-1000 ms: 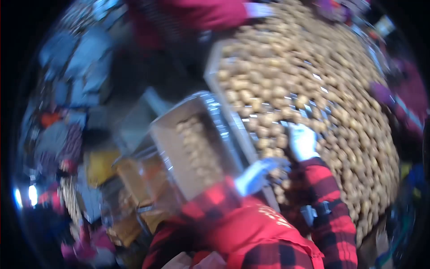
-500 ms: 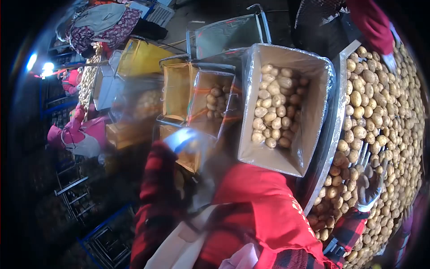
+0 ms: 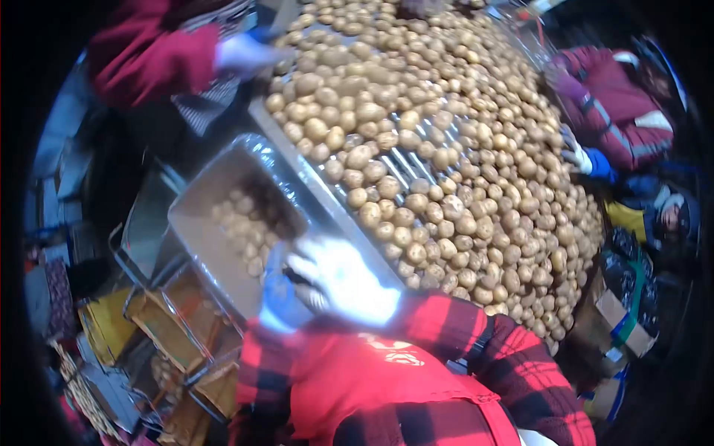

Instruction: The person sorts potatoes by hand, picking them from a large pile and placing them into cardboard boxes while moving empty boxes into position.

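Note:
My right hand [image 3: 346, 281], in a white glove glaring in the sun, reaches across to the near end of the lined box [image 3: 212, 256]. Its fingers are curled towards my left hand, and what they hold, if anything, is hidden. Close beside it is my left hand [image 3: 281, 296] in a blue and white glove, smeared by motion, so its grip cannot be made out. Potatoes [image 3: 249, 230] lie in the box just beyond both hands. To the right, a large heap of potatoes [image 3: 483, 215] covers the sorting table, with metal bars [image 3: 405, 167] showing between them.
A metal rim [image 3: 327, 204] runs between box and heap. Another person's gloved hand [image 3: 245, 56] reaches over the heap at upper left. Across the table, another worker's gloved hand [image 3: 576, 152] touches the potatoes. A yellow container [image 3: 108, 323] stands at lower left.
The view has swung towards the potato table. My right hand has left the heap and come to the box's near end. My left hand has moved beside it.

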Motion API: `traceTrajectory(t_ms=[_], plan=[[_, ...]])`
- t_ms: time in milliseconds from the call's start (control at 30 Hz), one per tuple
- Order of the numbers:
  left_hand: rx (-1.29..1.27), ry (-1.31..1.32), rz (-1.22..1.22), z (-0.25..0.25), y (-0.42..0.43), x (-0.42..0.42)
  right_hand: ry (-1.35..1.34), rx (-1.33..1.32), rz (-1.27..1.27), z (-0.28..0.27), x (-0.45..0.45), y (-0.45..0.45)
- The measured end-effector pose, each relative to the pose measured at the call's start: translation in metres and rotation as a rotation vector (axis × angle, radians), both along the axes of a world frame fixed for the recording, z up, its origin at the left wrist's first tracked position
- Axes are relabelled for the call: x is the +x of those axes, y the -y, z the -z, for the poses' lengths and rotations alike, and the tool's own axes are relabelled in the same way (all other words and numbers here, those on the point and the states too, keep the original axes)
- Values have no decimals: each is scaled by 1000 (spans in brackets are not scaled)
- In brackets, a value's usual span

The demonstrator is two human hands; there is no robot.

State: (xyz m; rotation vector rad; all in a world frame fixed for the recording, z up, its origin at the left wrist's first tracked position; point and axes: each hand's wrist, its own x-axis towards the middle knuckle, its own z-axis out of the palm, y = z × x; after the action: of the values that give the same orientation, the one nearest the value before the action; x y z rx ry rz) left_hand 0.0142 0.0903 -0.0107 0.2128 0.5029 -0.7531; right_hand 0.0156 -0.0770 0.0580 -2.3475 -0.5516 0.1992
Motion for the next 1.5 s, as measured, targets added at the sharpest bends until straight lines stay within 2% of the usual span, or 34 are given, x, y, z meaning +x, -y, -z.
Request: traceTrajectory(t_ms=[33, 100, 133, 167, 267, 333, 400, 433, 467, 533, 567, 600, 633, 700, 733, 767, 800, 833, 867, 900, 933, 967, 1067, 1100, 1133, 1167, 1200, 1267, 1300, 1367, 1400, 1433, 1467, 1500], plan=[[82, 129, 74, 15, 8, 2, 215, -8, 42, 1, -10, 9], [309, 311, 129, 18, 33, 5, 6, 102, 48, -20, -1, 56], [-177, -52, 126, 3, 40, 18, -134, 102, 91, -24, -3, 81], [-144, -88, 173, 7, 43, 21, -137, 101, 109, -10, -9, 109], [-177, -173, 239, 5, 63, 38, 175, -573, 634, 80, -37, 183], [-241, -221, 263, 4, 84, 49, 169, -762, 753, 70, -26, 154], [-9, -131, 164, 6, 100, 54, 62, -654, 707, 52, -9, 148], [-8, -168, 203, 2, 103, 62, 193, -694, 555, 31, -11, 148], [6, -162, 209, 4, 101, 64, 194, -680, 564, 33, -16, 160], [-43, -121, 337, 11, 93, 61, 22, -594, 489, 43, -26, 180], [45, -144, 387, -16, 102, 58, -205, -530, 498, 34, -12, 183], [51, -145, 398, 1, 95, 49, -131, -516, 538, 44, -7, 187], [122, -224, 507, 32, 85, 31, -209, -371, 635, 50, -2, 194], [188, -291, 620, 49, 73, 14, -268, -127, 769, 22, 18, 185], [129, -100, 644, 48, 75, 4, -257, -32, 795, 6, 28, 173], [75, 77, 670, 46, 77, -8, -375, 51, 744, -10, 33, 155], [75, 66, 674, 20, 86, -8, -140, 51, 571, -4, 34, 131], [273, -93, 585, -26, 102, 1, 98, 49, 390, 1, 38, 105], [468, -247, 490, -51, 111, 7, 76, 52, 321, -22, 42, 74], [470, -245, 492, -48, 108, 5, 157, 424, 163, 16, 34, 52], [420, -207, 523, -40, 102, 5, 151, 229, 119, 5, 24, 45], [369, -163, 553, -28, 94, 7, 163, 232, 124, 5, 27, 52], [190, -72, 612, 13, 73, -1, -137, -327, 320, 10, 34, 103], [100, 59, 635, 22, 70, -3, -117, -346, 520, 31, 23, 122], [94, 58, 647, 19, 73, -3, -139, -433, 530, 61, 15, 134], [145, -63, 670, 13, 80, -1, -127, -254, 617, 86, 20, 142], [198, -180, 689, 9, 87, 0, 5, -232, 640, 102, 30, 148], [281, -195, 695, 4, 96, -2, -94, -139, 591, 103, 52, 156], [365, -207, 687, 2, 98, 3, -25, -87, 651, 85, 55, 150], [277, -113, 688, 21, 95, 5, 229, -140, 656, 54, 61, 124], [199, -57, 705, 39, 83, -5, 161, 11, 617, 23, 65, 108], [158, 92, 671, 81, 61, -19, 396, 210, 544, 12, 64, 92], [162, 91, 687, 84, 59, -22, 289, 232, 390, -11, 59, 83], [73, 73, 659, 87, 55, -22, 435, 193, 334, 4, 50, 72]])
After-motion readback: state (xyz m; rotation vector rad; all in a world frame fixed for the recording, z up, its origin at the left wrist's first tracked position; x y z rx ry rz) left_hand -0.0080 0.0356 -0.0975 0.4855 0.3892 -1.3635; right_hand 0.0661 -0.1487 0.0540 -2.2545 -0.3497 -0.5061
